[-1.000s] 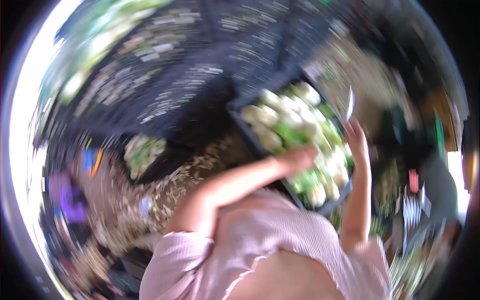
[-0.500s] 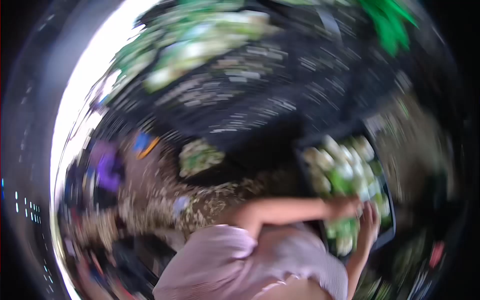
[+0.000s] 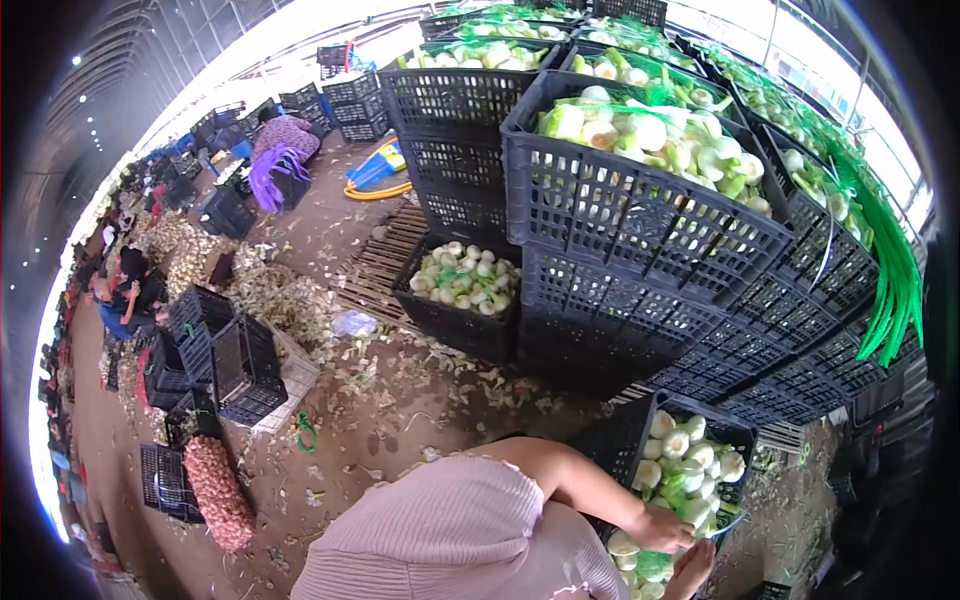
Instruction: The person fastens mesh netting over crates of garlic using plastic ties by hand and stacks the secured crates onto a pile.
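A black crate [image 3: 735, 430] of white bulbs [image 3: 675, 443] with green parts stands at the lower right, in front of my body. My left hand [image 3: 660, 528] is over the bulbs, with its fingers closed on something I cannot make out. Just below it, my right hand [image 3: 692, 572] has its fingers curled together near my left fingertips. What it holds is hidden. Green netting [image 3: 655, 568] lies among the bulbs beside my hands.
Tall stacks of black crates [image 3: 640, 215] full of bulbs rise ahead. Green net strips [image 3: 890, 300] hang at the right. A smaller bulb crate [image 3: 455, 325] stands left of the stacks. A red net sack [image 3: 218, 492] lies at the left. A person [image 3: 120, 300] is at the far left.
The view has swung, so the crate and both hands now appear lower and to the right. My hands have come together from apart. The pale blade by my right hand earlier is no longer clearly visible.
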A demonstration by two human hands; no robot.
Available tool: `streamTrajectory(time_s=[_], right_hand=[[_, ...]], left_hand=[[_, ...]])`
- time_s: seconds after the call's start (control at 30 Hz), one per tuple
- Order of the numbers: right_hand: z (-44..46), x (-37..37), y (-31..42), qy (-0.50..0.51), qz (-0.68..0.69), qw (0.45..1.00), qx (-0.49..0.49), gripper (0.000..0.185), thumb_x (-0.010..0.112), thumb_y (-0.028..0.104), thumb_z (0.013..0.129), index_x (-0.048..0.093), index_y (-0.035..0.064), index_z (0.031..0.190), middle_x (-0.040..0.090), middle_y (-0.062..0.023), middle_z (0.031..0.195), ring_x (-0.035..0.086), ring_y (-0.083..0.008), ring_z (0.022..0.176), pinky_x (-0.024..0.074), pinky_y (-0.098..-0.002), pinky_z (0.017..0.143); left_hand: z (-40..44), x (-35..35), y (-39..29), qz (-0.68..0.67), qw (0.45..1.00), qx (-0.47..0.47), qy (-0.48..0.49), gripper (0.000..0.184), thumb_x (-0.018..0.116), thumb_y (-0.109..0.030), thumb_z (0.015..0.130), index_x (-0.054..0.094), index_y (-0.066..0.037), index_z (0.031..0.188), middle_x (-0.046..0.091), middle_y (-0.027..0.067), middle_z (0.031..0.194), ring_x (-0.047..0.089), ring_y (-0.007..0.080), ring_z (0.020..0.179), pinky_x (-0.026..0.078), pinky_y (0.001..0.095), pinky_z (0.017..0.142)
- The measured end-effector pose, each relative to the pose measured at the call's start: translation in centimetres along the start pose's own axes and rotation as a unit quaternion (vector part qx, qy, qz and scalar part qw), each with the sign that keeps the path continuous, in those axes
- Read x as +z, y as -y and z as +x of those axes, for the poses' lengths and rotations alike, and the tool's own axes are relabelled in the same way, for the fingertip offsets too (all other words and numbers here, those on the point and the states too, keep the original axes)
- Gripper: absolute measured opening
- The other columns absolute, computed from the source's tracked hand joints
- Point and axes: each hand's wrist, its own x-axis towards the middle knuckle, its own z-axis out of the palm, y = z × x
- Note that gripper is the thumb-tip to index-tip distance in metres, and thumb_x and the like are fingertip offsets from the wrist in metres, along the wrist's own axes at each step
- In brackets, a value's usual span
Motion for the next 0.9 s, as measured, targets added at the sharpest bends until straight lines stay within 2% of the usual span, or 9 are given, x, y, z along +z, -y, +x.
streamTrajectory(time_s=[0.03, 0.13, 0.3, 0.37, 0.43, 0.67, 0.73, 0.8, 0.9], right_hand=[[0.2, 0.5, 0.0, 0.005, 0.032, 0.999, 0.005, 0.042, 0.038, 0.032, 0.090, 0.044, 0.0058, 0.122, 0.051, -0.0144, 0.115, 0.052, -0.0264, 0.097, 0.0416, -0.0345, 0.083], [0.2, 0.2, 0.5, 0.079, 0.167, 0.982, -0.047, 0.027, 0.044, 0.029, 0.089, 0.055, 0.0060, 0.097, 0.033, 0.0084, 0.055, 0.026, -0.0002, 0.044, 0.0200, -0.0164, 0.037], [3.7, 1.9, 0.6, -0.069, 0.340, 0.935, -0.078, 0.021, 0.046, 0.026, 0.088, 0.055, 0.0077, 0.084, 0.034, 0.0060, 0.057, 0.029, -0.0018, 0.046, 0.0226, -0.0191, 0.039], [6.8, 2.5, -0.9, -0.107, 0.163, 0.959, -0.205, 0.019, 0.045, 0.025, 0.088, 0.052, 0.0091, 0.079, 0.036, 0.0053, 0.059, 0.031, -0.0033, 0.048, 0.0245, -0.0208, 0.040], [6.5, 2.1, -0.6, -0.053, 0.162, 0.982, -0.082, 0.019, 0.044, 0.024, 0.088, 0.052, 0.0087, 0.078, 0.038, 0.0048, 0.060, 0.032, -0.0055, 0.049, 0.0264, -0.0228, 0.042], [4.8, 1.2, 0.0, 0.076, 0.182, 0.979, -0.050, 0.028, 0.042, 0.029, 0.089, 0.040, 0.0155, 0.064, 0.029, 0.0083, 0.048, 0.022, -0.0008, 0.035, 0.0160, -0.0181, 0.031], [4.8, 1.3, -0.4, 0.062, 0.177, 0.980, -0.067, 0.029, 0.042, 0.029, 0.089, 0.040, 0.0153, 0.063, 0.029, 0.0081, 0.048, 0.022, -0.0008, 0.035, 0.0162, -0.0183, 0.031], [4.5, 1.7, -0.4, 0.057, 0.171, 0.980, -0.079, 0.029, 0.042, 0.029, 0.089, 0.040, 0.0151, 0.063, 0.029, 0.0079, 0.048, 0.022, -0.0007, 0.036, 0.0164, -0.0185, 0.031], [4.4, 1.6, -0.4, 0.048, 0.180, 0.981, -0.054, 0.030, 0.043, 0.029, 0.089, 0.041, 0.0143, 0.063, 0.030, 0.0076, 0.049, 0.022, -0.0007, 0.037, 0.0170, -0.0189, 0.033]], left_hand=[[0.0, -0.8, -0.2, 0.035, 0.999, 0.035, 0.018, 0.021, 0.051, -0.018, 0.074, 0.053, 0.003, 0.075, 0.050, 0.0130, 0.087, 0.048, 0.0249, 0.087, 0.047, 0.0336, 0.069], [0.2, -1.1, 0.1, 0.088, 0.990, 0.092, 0.064, 0.024, 0.052, -0.019, 0.074, 0.049, 0.003, 0.086, 0.049, 0.0116, 0.086, 0.048, 0.0245, 0.086, 0.047, 0.0342, 0.070], [1.4, -1.6, -0.4, 0.060, 0.995, 0.070, 0.042, 0.021, 0.051, -0.016, 0.076, 0.049, 0.001, 0.088, 0.048, 0.0122, 0.086, 0.049, 0.0239, 0.084, 0.045, 0.0329, 0.071], [1.0, -2.2, -1.0, -0.013, 1.000, -0.010, 0.017, 0.020, 0.050, -0.016, 0.077, 0.049, 0.002, 0.088, 0.048, 0.0128, 0.088, 0.049, 0.0240, 0.085, 0.044, 0.0328, 0.072], [0.1, -0.4, -0.4, 0.004, 1.000, -0.006, -0.018, 0.020, 0.049, -0.014, 0.079, 0.049, 0.003, 0.090, 0.047, 0.0135, 0.092, 0.048, 0.0243, 0.087, 0.044, 0.0326, 0.074], [0.4, -2.4, 0.5, 0.077, 0.962, 0.150, 0.214, 0.022, 0.047, -0.015, 0.077, 0.053, 0.001, 0.092, 0.052, 0.0146, 0.094, 0.049, 0.0276, 0.095, 0.041, 0.0354, 0.087], [1.7, -5.5, -1.2, 0.188, 0.889, 0.254, 0.333, 0.022, 0.050, -0.014, 0.070, 0.059, -0.005, 0.088, 0.055, 0.0132, 0.092, 0.051, 0.0245, 0.095, 0.044, 0.0361, 0.082], [1.9, -5.4, -1.2, 0.177, 0.839, 0.239, 0.455, 0.029, 0.054, -0.021, 0.068, 0.057, -0.006, 0.093, 0.055, 0.0138, 0.094, 0.052, 0.0265, 0.095, 0.044, 0.0389, 0.080], [4.9, -6.3, -2.2, 0.013, 0.795, -0.001, 0.606, 0.061, 0.057, -0.041, 0.067, 0.045, -0.006, 0.116, 0.054, 0.0185, 0.103, 0.051, 0.0339, 0.096, 0.042, 0.0423, 0.082]])
